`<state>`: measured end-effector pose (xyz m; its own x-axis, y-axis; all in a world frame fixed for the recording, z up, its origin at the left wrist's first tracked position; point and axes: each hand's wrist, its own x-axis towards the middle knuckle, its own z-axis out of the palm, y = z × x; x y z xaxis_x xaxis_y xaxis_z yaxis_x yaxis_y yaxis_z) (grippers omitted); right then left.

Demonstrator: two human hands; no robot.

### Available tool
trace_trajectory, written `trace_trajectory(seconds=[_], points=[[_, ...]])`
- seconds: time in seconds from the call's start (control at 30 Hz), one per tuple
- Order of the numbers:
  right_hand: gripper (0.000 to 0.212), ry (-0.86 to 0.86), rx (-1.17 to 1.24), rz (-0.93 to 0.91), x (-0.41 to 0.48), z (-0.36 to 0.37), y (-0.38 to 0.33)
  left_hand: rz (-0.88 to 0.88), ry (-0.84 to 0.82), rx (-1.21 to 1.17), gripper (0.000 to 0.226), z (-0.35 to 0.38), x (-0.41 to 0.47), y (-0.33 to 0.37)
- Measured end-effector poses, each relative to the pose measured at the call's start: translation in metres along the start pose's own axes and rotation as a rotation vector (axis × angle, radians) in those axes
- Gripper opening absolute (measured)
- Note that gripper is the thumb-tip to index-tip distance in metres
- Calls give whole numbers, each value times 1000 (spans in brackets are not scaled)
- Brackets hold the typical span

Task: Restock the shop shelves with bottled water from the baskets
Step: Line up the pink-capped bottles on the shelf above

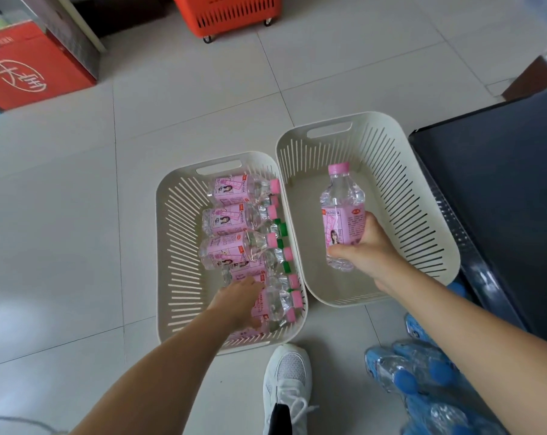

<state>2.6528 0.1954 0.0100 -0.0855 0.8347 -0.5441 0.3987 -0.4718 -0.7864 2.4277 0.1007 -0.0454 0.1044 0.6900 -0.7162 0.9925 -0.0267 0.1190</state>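
Observation:
Two cream slotted baskets sit side by side on the tiled floor. The left basket (172, 246) holds several clear bottles with pink labels and pink caps (231, 215), lying on their sides, with green caps showing beneath. My left hand (239, 301) reaches down into it and curls around a pink-labelled bottle (273, 304) near the front. The right basket (422, 189) has nothing lying in it. Above it my right hand (368, 248) grips the lower half of an upright pink-capped bottle (341, 211).
A dark shelf unit (501, 199) stands at the right. A wrapped pack of blue-capped bottles (422, 378) lies at the lower right. My white shoe (288, 381) is below the baskets. An orange wheeled basket (231, 14) and a red carton (24, 67) stand further back.

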Motion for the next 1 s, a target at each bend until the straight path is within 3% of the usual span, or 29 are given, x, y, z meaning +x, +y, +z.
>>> trace_trajectory(seconds=[0.17,0.57,0.73,1.0], points=[[59,16,24,10,-13,-10,-10,-29,136,-173,73,-20,-15,2],[57,61,187,-119,-102,-61,-80,-39,487,-526,89,-136,-108,43],[59,116,205,-210,-157,-90,-107,106,605,-759,56,-185,-159,87],[57,208,224,-324,-249,-141,-138,290,743,-956,45,-234,-240,148]])
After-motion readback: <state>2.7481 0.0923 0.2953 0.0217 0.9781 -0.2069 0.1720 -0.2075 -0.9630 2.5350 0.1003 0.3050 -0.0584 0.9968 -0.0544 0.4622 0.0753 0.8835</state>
